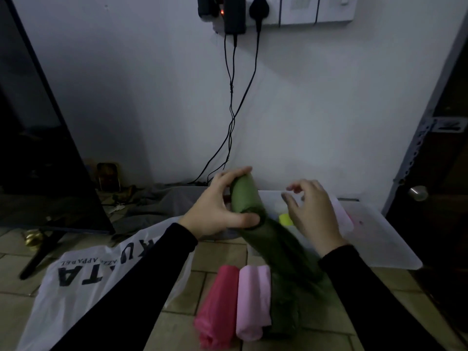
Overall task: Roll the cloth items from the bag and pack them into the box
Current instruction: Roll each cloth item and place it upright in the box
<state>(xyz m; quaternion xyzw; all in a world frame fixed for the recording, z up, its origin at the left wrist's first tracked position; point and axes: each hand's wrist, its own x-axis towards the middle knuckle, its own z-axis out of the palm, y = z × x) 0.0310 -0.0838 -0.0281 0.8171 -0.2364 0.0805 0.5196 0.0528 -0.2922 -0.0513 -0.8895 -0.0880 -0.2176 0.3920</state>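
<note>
Aloft, left hand [215, 211] grips green roll [247, 196] — tilted.

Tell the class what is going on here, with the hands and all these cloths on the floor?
A person is packing rolled cloths. The left hand grips a green cloth roll, holding it up near the clear plastic box. The right hand hovers over the box with loose fingers, holding nothing. A red roll and a pink roll lie side by side on the tiled floor, beside the white bag.
</note>
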